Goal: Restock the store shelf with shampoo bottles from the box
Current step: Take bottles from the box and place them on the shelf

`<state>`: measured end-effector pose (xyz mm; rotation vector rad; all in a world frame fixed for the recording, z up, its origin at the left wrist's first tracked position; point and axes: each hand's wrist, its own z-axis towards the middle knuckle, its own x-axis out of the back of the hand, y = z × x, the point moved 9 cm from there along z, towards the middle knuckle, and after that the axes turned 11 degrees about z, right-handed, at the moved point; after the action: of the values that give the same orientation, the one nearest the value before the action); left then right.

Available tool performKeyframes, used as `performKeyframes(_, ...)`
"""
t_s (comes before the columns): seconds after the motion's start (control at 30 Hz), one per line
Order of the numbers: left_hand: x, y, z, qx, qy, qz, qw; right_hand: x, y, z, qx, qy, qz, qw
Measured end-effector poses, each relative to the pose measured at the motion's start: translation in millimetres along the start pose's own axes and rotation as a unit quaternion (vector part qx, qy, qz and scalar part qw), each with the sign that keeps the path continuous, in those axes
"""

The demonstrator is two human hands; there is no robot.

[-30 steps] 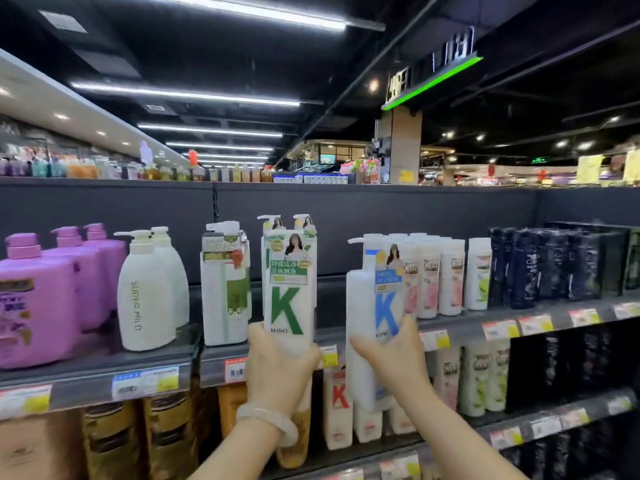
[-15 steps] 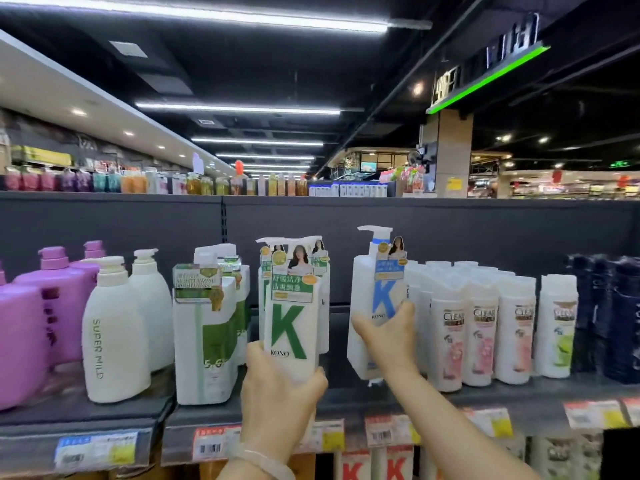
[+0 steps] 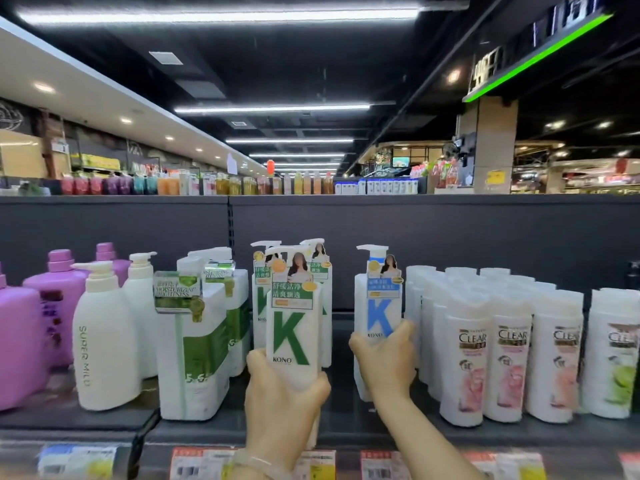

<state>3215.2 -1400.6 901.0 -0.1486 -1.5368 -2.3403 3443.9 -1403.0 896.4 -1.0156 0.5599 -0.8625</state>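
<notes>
- The left hand (image 3: 282, 407) has its grip wrapped round the lower part of a green-K bottle (image 3: 294, 327), held upright over the front edge of the shelf (image 3: 381, 431); whether the base touches the shelf I cannot tell, as the hand hides it.
- That bottle is tall, white and flat-fronted, with a white pump on top, a big green "K" above the word KONO, and a green card tag at the neck showing a woman's picture and Chinese print.
- Just behind it stand two more green-K bottles (image 3: 259, 292) of the same make, upright.
- The right hand (image 3: 388, 362) grips a blue-K bottle (image 3: 379, 306) low on its body, thumb at the left side and fingers curled round the right. It is the same white shape with a pump, a blue "K" and a blue neck tag, and it stands upright further back on the shelf.
- The blue-K bottle sits just beside a block of white Clear bottles (image 3: 509, 362) on its right, pink-flowered labels in front and one green-labelled at the far right.
- To the left of the green-K bottles are white-and-green twin packs (image 3: 197, 351), then white Super Mild pump bottles (image 3: 104, 348), then purple bottles (image 3: 20, 348).
- A pale bangle (image 3: 256, 462) circles the left wrist.
- Price tags (image 3: 377, 465) run along the shelf lip.
</notes>
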Motion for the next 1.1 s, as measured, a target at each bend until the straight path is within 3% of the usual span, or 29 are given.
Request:
performKeyframes(0.43, -28.5, 5.9, 19.0, -0.042, 0.014, 0.002, 0.999, 17.6, -10.4, -17.4, 0.017, 0.011, 0.004, 1.000)
performKeyframes(0.6, -36.2, 4.4, 30.2, -0.036, 0.021, 0.001, 0.999, 15.8, -4.5, -20.9, 0.013, -0.033, 0.050, 0.998)
performKeyframes(0.77, -53.8, 4.2, 46.3, -0.026, 0.012, -0.003, 1.000, 19.0, 9.1, -28.8, 0.006, -0.082, 0.025, 0.996)
performKeyframes(0.97, -69.3, -3.8, 54.2, -0.040, 0.042, 0.084, 0.995, 15.7, 21.3, -33.1, 0.000, -0.099, 0.005, 0.995)
performKeyframes(1.1, -74.3, -18.7, 57.4, 0.007, 0.041, 0.108, 0.993, 14.0, 23.4, -32.2, -0.003, -0.099, 0.011, 0.995)
